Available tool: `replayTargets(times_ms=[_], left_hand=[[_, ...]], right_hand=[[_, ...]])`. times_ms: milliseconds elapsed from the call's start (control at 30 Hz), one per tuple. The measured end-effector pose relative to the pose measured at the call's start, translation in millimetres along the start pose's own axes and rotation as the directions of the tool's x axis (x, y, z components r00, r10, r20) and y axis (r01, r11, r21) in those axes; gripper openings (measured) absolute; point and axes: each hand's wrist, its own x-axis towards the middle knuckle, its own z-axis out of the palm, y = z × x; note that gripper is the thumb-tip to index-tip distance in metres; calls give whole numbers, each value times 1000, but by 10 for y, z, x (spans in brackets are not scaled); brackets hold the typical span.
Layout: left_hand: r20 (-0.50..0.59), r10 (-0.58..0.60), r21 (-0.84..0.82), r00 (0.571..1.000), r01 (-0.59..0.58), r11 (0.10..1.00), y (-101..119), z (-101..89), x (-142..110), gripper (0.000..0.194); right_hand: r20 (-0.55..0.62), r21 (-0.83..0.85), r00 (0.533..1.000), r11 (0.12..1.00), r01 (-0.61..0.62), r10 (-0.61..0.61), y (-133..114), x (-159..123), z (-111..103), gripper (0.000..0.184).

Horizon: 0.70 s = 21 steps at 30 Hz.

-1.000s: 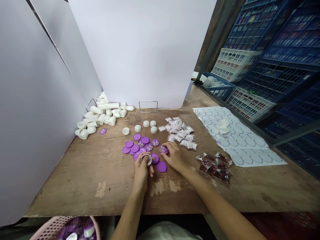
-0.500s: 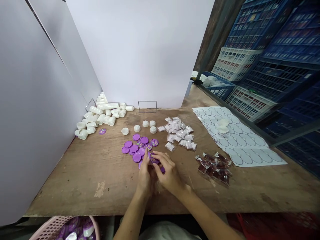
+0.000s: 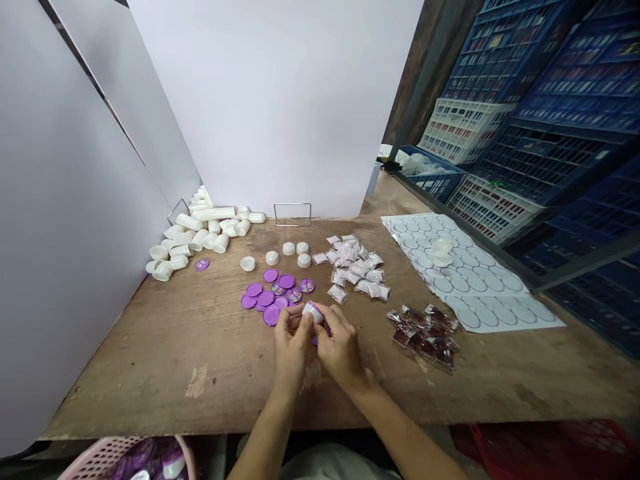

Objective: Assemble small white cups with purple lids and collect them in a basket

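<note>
Between my two hands is a small white cup with a purple lid [image 3: 313,312], tilted so its white side faces me. My left hand [image 3: 291,337] grips it from the left, thumb against the white wall. From the right, my right hand [image 3: 339,340] closes its fingers on the same cup. Just beyond my hands lies a loose spread of purple lids [image 3: 265,298], some showing a printed picture; a few are partly hidden by my fingers. Several small white cups [image 3: 272,258] stand behind the lids, most upside down.
White stacked cups [image 3: 200,239] heap at the back left. Small white sachets [image 3: 355,267] and dark red sachets [image 3: 425,335] lie to the right, beside sheets printed with circles [image 3: 480,283]. A pink basket [image 3: 187,453] sits below the front edge; crates [image 3: 465,127] rise at right.
The cup in my hands has been tipped over and lifted slightly, so its white side now shows instead of the printed lid. My left fingers have curled around it. The view has shifted slightly.
</note>
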Motion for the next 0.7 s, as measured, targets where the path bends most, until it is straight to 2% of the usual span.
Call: replayTargets(times_ms=[67,133,233,400,500,567,600,667,700], left_hand=[[-26,92,70,995,-90,994,13,3,-17,31],[-40,131,105,991,-126,986,29,-18,-24,26],[-44,126,101,991,-121,987,47,-77,-7,25],[-21,74,92,997,-72,993,68,-111,29,27],[54,147,178,988,-154,972,94,-147,71,27],[90,192,243,977,-209,947,121,-268,139,29],[73,212,285,975,-224,932,139,-370,187,30],[-34,286,432,958,-243,868,176,-640,299,32],[-101,352,543,930,-245,803,194,-794,357,32]], right_hand=[[-9,10,1000,1000,-2,2,-36,-5,8,33],[7,-6,1000,1000,14,-14,-83,-9,28,32],[34,-47,998,998,48,-47,-132,-13,72,30],[7,-76,998,996,57,-57,-120,-32,174,31],[30,-68,998,996,61,-59,-135,-28,232,33],[120,-9,991,998,63,-61,-137,10,243,35],[172,26,984,998,51,-55,-119,47,239,38],[234,34,972,999,-17,8,-26,168,228,40],[238,-8,969,998,-68,68,51,254,228,38]])
